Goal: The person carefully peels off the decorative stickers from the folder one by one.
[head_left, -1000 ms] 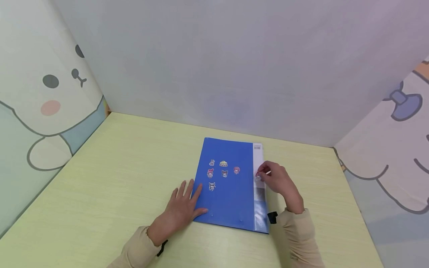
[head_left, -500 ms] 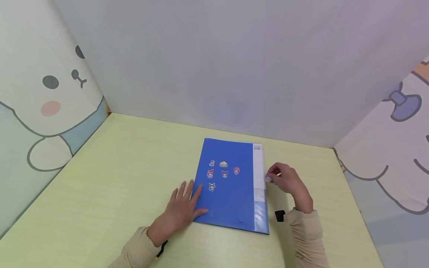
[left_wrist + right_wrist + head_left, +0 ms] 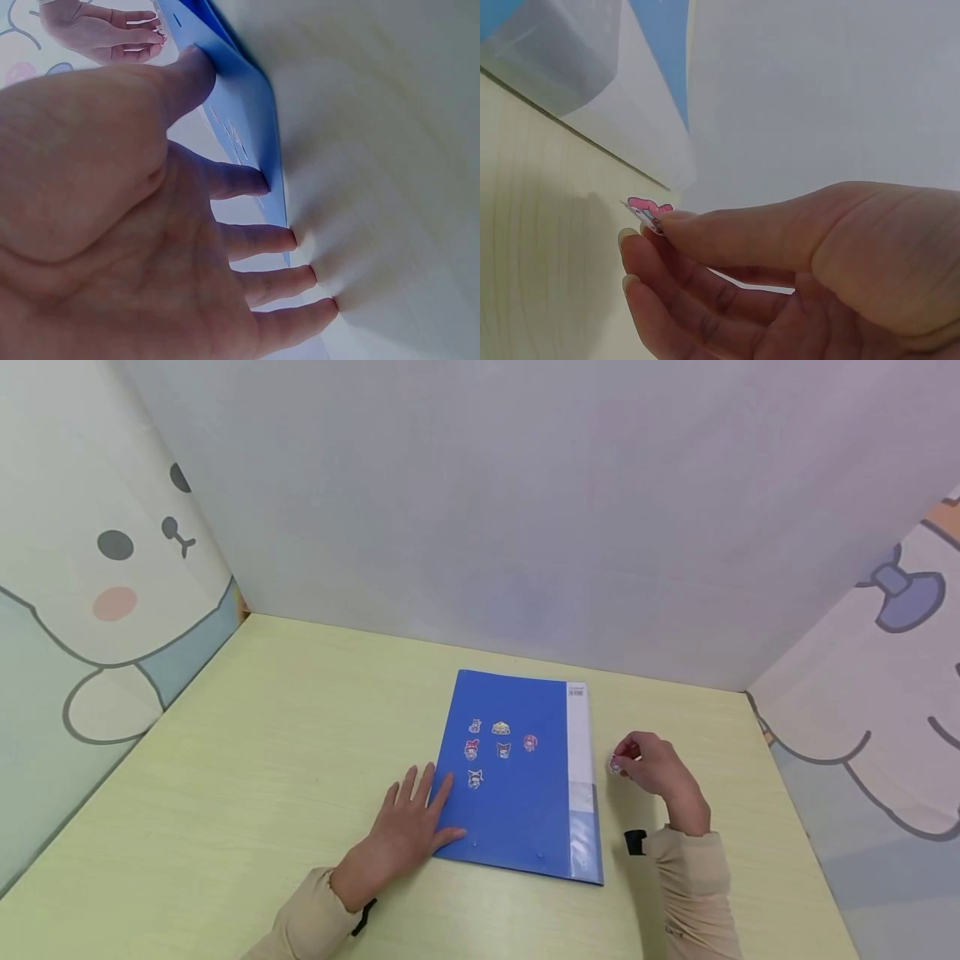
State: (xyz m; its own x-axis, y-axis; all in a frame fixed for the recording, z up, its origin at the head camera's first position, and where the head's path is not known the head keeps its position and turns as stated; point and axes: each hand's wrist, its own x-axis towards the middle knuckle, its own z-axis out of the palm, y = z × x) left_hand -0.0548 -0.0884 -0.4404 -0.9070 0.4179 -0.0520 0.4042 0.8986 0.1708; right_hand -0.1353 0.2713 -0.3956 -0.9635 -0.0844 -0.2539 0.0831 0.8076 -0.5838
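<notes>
A blue folder [image 3: 517, 810] with a whitish strip along its right side lies on the table. Several small cartoon stickers are on its cover, among them a yellow one [image 3: 501, 727] and a dark-eared one [image 3: 475, 779]. My left hand [image 3: 408, 831] rests spread at the folder's lower left edge, thumb and index finger on the cover, the other fingertips on the tabletop. Right of the folder, my right hand [image 3: 656, 772] pinches a small pink-and-white cartoon sticker [image 3: 646, 206] between thumb and index finger, over the table; the other fingers are loosely curled.
The pale yellow table [image 3: 262, 735] reaches a plain light wall [image 3: 480, 510] behind the folder. Side panels with large cartoon animals stand at the left [image 3: 112, 585] and right [image 3: 885, 693]. A barcode label [image 3: 576, 692] marks the strip's top.
My right hand has moved right with the pinched sticker, from over the folder's whitish strip to beyond its right edge. The left hand and the folder have stayed put.
</notes>
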